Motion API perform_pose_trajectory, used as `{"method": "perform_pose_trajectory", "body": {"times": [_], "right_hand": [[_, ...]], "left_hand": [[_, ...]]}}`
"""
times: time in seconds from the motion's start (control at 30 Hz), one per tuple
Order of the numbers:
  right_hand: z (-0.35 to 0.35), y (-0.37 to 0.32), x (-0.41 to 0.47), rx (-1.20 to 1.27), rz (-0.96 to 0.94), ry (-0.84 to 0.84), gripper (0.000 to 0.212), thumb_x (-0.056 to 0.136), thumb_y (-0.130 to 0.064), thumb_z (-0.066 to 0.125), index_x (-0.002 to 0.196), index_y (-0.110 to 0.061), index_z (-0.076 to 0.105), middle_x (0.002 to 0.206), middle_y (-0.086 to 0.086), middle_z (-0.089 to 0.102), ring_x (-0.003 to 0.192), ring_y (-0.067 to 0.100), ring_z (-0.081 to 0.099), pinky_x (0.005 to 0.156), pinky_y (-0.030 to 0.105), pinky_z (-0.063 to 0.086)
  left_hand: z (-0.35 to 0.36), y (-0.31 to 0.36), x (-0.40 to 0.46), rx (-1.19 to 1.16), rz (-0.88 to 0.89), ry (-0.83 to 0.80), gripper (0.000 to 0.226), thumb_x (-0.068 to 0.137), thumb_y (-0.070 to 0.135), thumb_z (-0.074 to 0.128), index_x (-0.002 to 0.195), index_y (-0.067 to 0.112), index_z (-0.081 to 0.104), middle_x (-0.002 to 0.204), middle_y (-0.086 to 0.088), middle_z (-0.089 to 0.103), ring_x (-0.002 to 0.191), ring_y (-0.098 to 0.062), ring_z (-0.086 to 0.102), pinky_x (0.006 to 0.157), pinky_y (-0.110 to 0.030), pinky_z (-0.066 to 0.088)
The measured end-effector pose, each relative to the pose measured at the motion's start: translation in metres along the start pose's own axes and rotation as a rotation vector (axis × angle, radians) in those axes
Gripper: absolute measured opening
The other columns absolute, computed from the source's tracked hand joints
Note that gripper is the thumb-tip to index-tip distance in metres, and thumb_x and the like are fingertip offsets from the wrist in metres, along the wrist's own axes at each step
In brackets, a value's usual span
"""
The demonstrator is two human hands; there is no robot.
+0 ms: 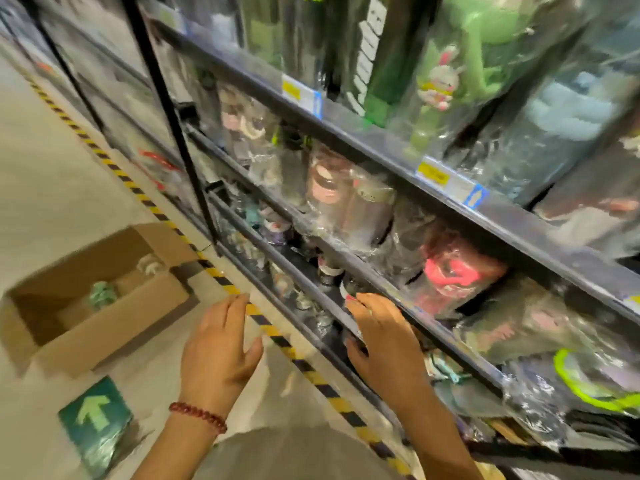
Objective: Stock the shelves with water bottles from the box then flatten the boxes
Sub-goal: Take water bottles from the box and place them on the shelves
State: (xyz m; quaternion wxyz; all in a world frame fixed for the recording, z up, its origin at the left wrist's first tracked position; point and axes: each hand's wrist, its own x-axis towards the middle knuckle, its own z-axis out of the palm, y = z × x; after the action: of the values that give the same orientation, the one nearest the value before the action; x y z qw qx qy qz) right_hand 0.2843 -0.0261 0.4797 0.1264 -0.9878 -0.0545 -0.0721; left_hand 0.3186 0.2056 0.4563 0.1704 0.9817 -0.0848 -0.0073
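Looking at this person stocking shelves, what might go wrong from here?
The open box sits on the floor to the left, near the feet, with bottles inside; a backward step might trip on it. The right hand is at the edge of a shelf crowded with plastic-wrapped bottles; a nudge might tip one off. The left hand hovers free, so it supports nothing.

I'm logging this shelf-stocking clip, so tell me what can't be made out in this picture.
- Head view, cardboard box: its near wall hides how many bottles remain.
- Head view, right hand: the fingertips blur against a lower shelf rail; contact unclear.
- Head view, shelf price labels: motion blur makes the print unreadable.
- Head view, wrapped bottles: plastic glare and blur hide details.
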Motion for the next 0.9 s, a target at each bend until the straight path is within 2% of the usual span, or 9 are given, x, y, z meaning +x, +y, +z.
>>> {"method": "perform_pose_trajectory", "body": {"times": [0.1, 0.17, 0.23, 0.3, 0.43, 0.6, 0.67, 0.83, 0.9], "right_hand": [[0.03, -0.054, 0.031, 0.038, -0.174, -0.034, 0.049, 0.065, -0.019, 0.078, 0.108, -0.015, 0.055, 0.108, 0.007, 0.062, 0.098, 0.029, 0.062, 0.075, 0.041, 0.057], [0.055, -0.091, 0.048, 0.093, -0.27, -0.058, 0.043, 0.074, -0.025, 0.064, 0.113, -0.018, 0.048, 0.111, 0.005, 0.059, 0.102, 0.028, 0.058, 0.078, 0.043, 0.056], [0.08, -0.127, 0.062, 0.108, -0.336, -0.097, 0.044, 0.076, -0.031, 0.058, 0.118, -0.021, 0.049, 0.116, 0.004, 0.061, 0.107, 0.025, 0.057, 0.081, 0.042, 0.056], [0.103, -0.165, 0.074, 0.122, -0.409, -0.133, 0.05, 0.07, -0.035, 0.062, 0.118, -0.021, 0.053, 0.115, 0.003, 0.063, 0.108, 0.021, 0.055, 0.078, 0.038, 0.057], [0.139, -0.233, 0.096, 0.234, -0.564, -0.17, 0.055, 0.071, -0.034, 0.064, 0.121, -0.019, 0.049, 0.117, 0.005, 0.062, 0.111, 0.02, 0.048, 0.084, 0.039, 0.055], [0.163, -0.294, 0.126, 0.211, -0.67, -0.33, 0.062, 0.06, -0.031, 0.081, 0.117, -0.018, 0.059, 0.111, 0.003, 0.066, 0.102, 0.024, 0.063, 0.072, 0.035, 0.059], [0.177, -0.312, 0.144, 0.179, -0.689, -0.371, 0.056, 0.064, -0.034, 0.073, 0.116, -0.017, 0.062, 0.11, 0.004, 0.066, 0.099, 0.026, 0.065, 0.072, 0.037, 0.059], [0.209, -0.349, 0.202, 0.187, -0.769, -0.406, 0.062, 0.06, -0.031, 0.082, 0.115, -0.018, 0.057, 0.108, 0.003, 0.065, 0.099, 0.019, 0.051, 0.067, 0.033, 0.056], [0.225, -0.364, 0.235, 0.187, -0.757, -0.447, 0.065, 0.058, -0.029, 0.086, 0.116, -0.016, 0.059, 0.11, 0.003, 0.064, 0.099, 0.02, 0.055, 0.07, 0.033, 0.056]], "left_hand": [[-0.02, -0.054, -0.013, 0.056, -0.121, -0.009, 0.071, 0.055, 0.027, 0.086, 0.118, 0.005, 0.06, 0.109, -0.015, 0.065, 0.091, -0.036, 0.064, 0.071, -0.043, 0.055], [-0.032, -0.09, -0.023, 0.121, -0.187, -0.024, 0.075, 0.043, 0.03, 0.091, 0.109, 0.005, 0.064, 0.095, -0.014, 0.068, 0.076, -0.033, 0.066, 0.06, -0.038, 0.056], [-0.038, -0.128, -0.033, 0.134, -0.26, -0.03, 0.078, 0.037, 0.031, 0.092, 0.106, 0.007, 0.063, 0.09, -0.012, 0.068, 0.071, -0.031, 0.066, 0.056, -0.036, 0.056], [-0.044, -0.165, -0.047, 0.118, -0.334, -0.031, 0.083, 0.035, 0.03, 0.092, 0.108, 0.007, 0.061, 0.093, -0.014, 0.068, 0.072, -0.032, 0.067, 0.057, -0.037, 0.057], [-0.056, -0.226, -0.076, 0.105, -0.476, 0.006, 0.081, 0.034, 0.023, 0.09, 0.108, 0.004, 0.062, 0.093, -0.017, 0.067, 0.072, -0.035, 0.066, 0.056, -0.038, 0.055], [-0.058, -0.273, -0.102, 0.052, -0.682, -0.062, 0.08, 0.042, 0.027, 0.088, 0.114, 0.007, 0.062, 0.099, -0.015, 0.067, 0.075, -0.034, 0.065, 0.062, -0.038, 0.057], [-0.06, -0.29, -0.098, 0.036, -0.731, -0.067, 0.079, 0.041, 0.027, 0.087, 0.113, 0.007, 0.064, 0.099, -0.013, 0.067, 0.076, -0.032, 0.065, 0.062, -0.037, 0.057], [-0.064, -0.345, -0.06, -0.015, -0.806, -0.044, 0.079, 0.041, 0.025, 0.087, 0.113, 0.006, 0.062, 0.098, -0.013, 0.067, 0.078, -0.033, 0.065, 0.062, -0.037, 0.057], [-0.069, -0.37, -0.033, -0.022, -0.807, -0.028, 0.077, 0.04, 0.022, 0.087, 0.112, 0.008, 0.062, 0.097, -0.01, 0.066, 0.077, -0.031, 0.065, 0.06, -0.035, 0.056]]}}
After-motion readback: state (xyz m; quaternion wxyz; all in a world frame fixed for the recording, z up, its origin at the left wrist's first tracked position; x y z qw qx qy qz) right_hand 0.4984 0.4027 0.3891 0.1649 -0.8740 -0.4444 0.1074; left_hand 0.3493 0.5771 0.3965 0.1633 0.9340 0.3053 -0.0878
